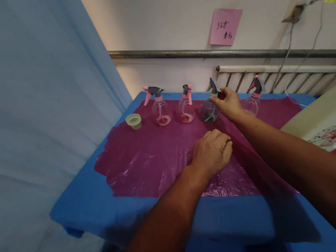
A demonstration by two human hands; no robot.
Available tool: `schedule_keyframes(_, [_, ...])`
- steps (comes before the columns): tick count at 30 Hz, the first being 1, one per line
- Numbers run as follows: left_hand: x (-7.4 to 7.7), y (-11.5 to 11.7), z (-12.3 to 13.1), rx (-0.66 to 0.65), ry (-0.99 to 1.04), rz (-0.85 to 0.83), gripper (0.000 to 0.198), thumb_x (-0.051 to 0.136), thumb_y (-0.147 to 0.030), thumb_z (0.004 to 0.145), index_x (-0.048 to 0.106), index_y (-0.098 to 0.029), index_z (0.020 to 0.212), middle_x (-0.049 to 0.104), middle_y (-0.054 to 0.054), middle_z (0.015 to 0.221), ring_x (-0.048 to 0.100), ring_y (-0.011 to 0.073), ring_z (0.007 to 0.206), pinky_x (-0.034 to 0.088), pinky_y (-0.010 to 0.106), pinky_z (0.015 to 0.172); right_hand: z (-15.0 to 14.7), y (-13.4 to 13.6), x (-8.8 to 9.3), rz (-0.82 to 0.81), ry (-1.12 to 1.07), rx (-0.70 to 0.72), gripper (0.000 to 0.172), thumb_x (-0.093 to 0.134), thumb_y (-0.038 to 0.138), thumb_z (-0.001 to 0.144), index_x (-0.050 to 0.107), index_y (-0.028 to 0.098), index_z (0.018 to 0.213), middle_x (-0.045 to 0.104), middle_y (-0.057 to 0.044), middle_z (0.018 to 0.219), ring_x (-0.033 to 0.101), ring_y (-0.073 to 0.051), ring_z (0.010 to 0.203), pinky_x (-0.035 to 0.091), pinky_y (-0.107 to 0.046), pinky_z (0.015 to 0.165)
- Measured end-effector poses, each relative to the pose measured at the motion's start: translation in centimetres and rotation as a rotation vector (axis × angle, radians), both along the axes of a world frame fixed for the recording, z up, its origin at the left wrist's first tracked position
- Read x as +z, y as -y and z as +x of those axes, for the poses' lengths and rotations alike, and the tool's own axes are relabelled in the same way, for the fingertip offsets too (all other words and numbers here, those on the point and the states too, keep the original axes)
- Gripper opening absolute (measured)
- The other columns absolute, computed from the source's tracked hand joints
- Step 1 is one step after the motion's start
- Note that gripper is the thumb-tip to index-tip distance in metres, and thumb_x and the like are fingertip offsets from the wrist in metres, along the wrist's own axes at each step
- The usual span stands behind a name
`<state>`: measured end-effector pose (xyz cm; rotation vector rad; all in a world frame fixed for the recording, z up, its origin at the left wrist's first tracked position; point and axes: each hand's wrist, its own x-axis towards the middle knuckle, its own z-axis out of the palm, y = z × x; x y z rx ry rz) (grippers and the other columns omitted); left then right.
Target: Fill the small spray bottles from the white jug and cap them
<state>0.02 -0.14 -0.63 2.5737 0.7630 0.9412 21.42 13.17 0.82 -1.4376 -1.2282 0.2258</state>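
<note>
My right hand [228,102] grips the neck of a clear spray bottle [209,113] with a grey trigger head and dark liquid at its bottom. This bottle stands on a purple plastic sheet [141,159]. Nearer to me, my left hand [212,149] is curled closed over the sheet, and its palm side is hidden. Two spray bottles with pink triggers, one at the left [161,112] and one beside it [186,110], hold a little pinkish liquid. Another spray bottle [252,103] stands partly behind my right forearm.
A small pale green tub [134,121] sits on the sheet's left. At right, a large cream jug [331,118] lies tilted past my right arm. The blue-covered table [80,194] borders a blue curtain [25,101]. Behind are a radiator [251,70], a pipe [170,54] and a pink note [225,27].
</note>
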Motion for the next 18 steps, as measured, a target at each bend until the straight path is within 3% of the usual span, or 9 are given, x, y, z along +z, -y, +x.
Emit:
schedule_keyframes(3, [-0.1, 0.0, 0.0, -0.002, 0.005, 0.010, 0.021, 0.060, -0.028, 0.111, 0.079, -0.020, 0.108, 0.078, 0.010, 0.109, 0.073, 0.0265, 0.101, 0.061, 0.044, 0.095, 0.2, 0.8, -0.3, -0.001, 0.036, 0.015, 0.054, 0.083, 0.046, 0.075, 0.070, 0.018, 0.119, 0.082, -0.014, 0.111, 0.076, -0.028, 0.096, 0.064, -0.050, 0.096])
schedule_keyframes(6, [0.0, 0.0, 0.0, 0.002, 0.043, 0.014, 0.019, 0.060, -0.026, 0.110, 0.078, -0.020, 0.110, 0.078, 0.010, 0.107, 0.074, 0.0263, 0.102, 0.060, 0.043, 0.096, 1.2, 2.6, 0.4, 0.042, 0.112, -0.011, 0.054, 0.079, 0.046, 0.082, 0.070, 0.021, 0.129, 0.079, -0.014, 0.127, 0.074, -0.030, 0.113, 0.061, -0.053, 0.106])
schedule_keyframes(9, [0.1, 0.1, 0.1, 0.000, 0.075, 0.016, 0.020, 0.060, -0.025, 0.110, 0.078, -0.019, 0.116, 0.079, 0.010, 0.109, 0.074, 0.0270, 0.104, 0.060, 0.044, 0.097, 3.5, 4.4, 1.6, 0.167, 0.308, -0.156, 0.049, 0.068, 0.037, 0.090, 0.067, 0.024, 0.138, 0.072, -0.015, 0.144, 0.066, -0.032, 0.137, 0.049, -0.057, 0.124])
schedule_keyframes(11, [0.2, 0.2, 0.2, -0.005, 0.077, 0.019, 0.020, 0.060, -0.025, 0.111, 0.078, -0.019, 0.116, 0.079, 0.010, 0.109, 0.074, 0.0270, 0.104, 0.060, 0.044, 0.097, 5.6, 4.9, 2.3, 0.226, 0.389, -0.315, 0.055, 0.065, 0.032, 0.090, 0.062, 0.023, 0.144, 0.066, -0.016, 0.150, 0.059, -0.034, 0.147, 0.042, -0.059, 0.131])
schedule_keyframes(15, [0.2, 0.2, 0.3, -0.013, 0.060, 0.019, 0.019, 0.060, -0.025, 0.110, 0.078, -0.020, 0.108, 0.079, 0.009, 0.105, 0.073, 0.0261, 0.100, 0.059, 0.043, 0.095, 9.2, 4.7, 1.9, 0.137, 0.207, -0.579, 0.069, 0.065, 0.028, 0.085, 0.050, 0.018, 0.152, 0.057, -0.024, 0.157, 0.053, -0.040, 0.153, 0.037, -0.067, 0.132])
schedule_keyframes(18, [0.1, 0.1, 0.3, -0.014, 0.055, 0.017, 0.019, 0.060, -0.025, 0.110, 0.078, -0.020, 0.106, 0.079, 0.008, 0.104, 0.073, 0.0260, 0.100, 0.059, 0.043, 0.096, 10.3, 4.4, 0.4, 0.032, 0.105, -0.559, 0.066, 0.066, 0.033, 0.084, 0.052, 0.018, 0.147, 0.065, -0.023, 0.145, 0.064, -0.041, 0.137, 0.048, -0.069, 0.121])
